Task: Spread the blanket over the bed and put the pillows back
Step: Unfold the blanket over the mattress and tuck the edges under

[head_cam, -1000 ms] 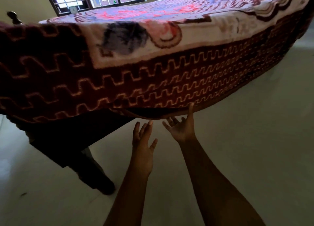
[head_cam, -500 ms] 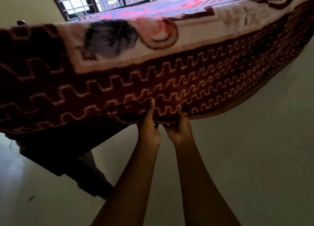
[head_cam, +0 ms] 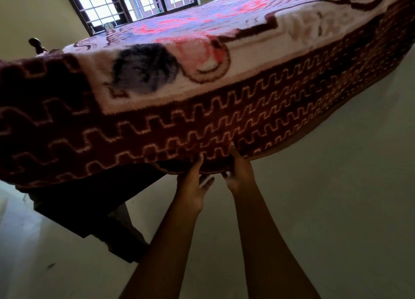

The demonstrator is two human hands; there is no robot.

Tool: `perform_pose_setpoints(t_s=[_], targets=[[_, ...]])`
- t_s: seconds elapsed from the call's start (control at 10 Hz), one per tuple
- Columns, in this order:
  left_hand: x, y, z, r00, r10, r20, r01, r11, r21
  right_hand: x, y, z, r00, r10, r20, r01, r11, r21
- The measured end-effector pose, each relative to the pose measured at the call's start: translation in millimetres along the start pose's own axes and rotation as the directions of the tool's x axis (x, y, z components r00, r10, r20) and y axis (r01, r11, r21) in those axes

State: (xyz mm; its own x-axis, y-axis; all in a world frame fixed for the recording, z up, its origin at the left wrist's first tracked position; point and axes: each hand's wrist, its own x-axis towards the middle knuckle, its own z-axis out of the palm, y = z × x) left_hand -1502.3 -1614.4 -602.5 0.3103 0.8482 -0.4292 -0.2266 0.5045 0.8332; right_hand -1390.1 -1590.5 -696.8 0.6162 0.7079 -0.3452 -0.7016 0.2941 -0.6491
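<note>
A plush blanket, maroon-bordered with a cream, pink and blue middle, lies spread over the bed and hangs down its near side. Both my hands are at the lower hem, close together. My left hand has its thumb on the front of the hem, its fingers blurred just beneath the edge. My right hand pinches the hem the same way, thumb up on the maroon border. No pillows are in view.
The dark wooden bed frame and leg stand to the left of my arms. A bedpost knob rises at the far left corner. A barred window is behind the bed. Pale tiled floor stretches to the right.
My hands rose from below the blanket with spread fingers and took hold of the hanging hem. The view has since drawn closer to the bed.
</note>
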Motion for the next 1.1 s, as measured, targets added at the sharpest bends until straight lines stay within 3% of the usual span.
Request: perform_pose_setpoints(t_s=[0.1, 0.2, 0.3, 0.6, 0.7, 0.8, 0.9, 1.0, 1.1], targets=[[-27, 23, -7, 0.991, -0.085, 0.103, 0.063, 0.978, 0.2, -33, -19, 15, 0.998, -0.044, -0.054, 0.041, 0.998, -0.052], [-32, 35, -9, 0.992, 0.054, 0.117, -0.067, 0.991, 0.115, -38, -25, 20, 0.995, -0.063, -0.077, 0.055, 0.993, -0.104], [-51, 50, -3, 0.973, 0.175, 0.15, -0.159, 0.981, -0.11, -41, -30, 22, 0.989, -0.03, -0.142, 0.011, 0.991, -0.134], [-71, 46, -3, 0.985, 0.112, 0.127, -0.064, 0.941, -0.333, -44, -34, 11, 0.994, 0.043, -0.097, -0.027, 0.987, 0.16], [-77, 46, 0, 0.967, 0.179, 0.182, -0.096, 0.915, -0.391, -48, -31, 12, 0.99, 0.006, -0.143, 0.022, 0.981, 0.192], [-73, 49, -1, 0.958, 0.184, 0.222, -0.079, 0.906, -0.415, -52, -35, 16, 0.98, -0.041, -0.194, 0.065, 0.991, 0.12], [-64, 50, -6, 0.945, 0.205, 0.254, -0.058, 0.872, -0.487, -56, -49, 21, 0.979, -0.135, -0.153, 0.138, 0.99, 0.012], [-58, 48, -10, 0.92, 0.249, 0.302, -0.046, 0.835, -0.548, -60, -59, 25, 0.991, -0.134, 0.005, 0.132, 0.982, 0.135], [-50, 49, -15, 0.861, 0.327, 0.391, -0.044, 0.812, -0.582, -62, -72, 29, 0.945, -0.102, 0.309, -0.042, 0.904, 0.425]])
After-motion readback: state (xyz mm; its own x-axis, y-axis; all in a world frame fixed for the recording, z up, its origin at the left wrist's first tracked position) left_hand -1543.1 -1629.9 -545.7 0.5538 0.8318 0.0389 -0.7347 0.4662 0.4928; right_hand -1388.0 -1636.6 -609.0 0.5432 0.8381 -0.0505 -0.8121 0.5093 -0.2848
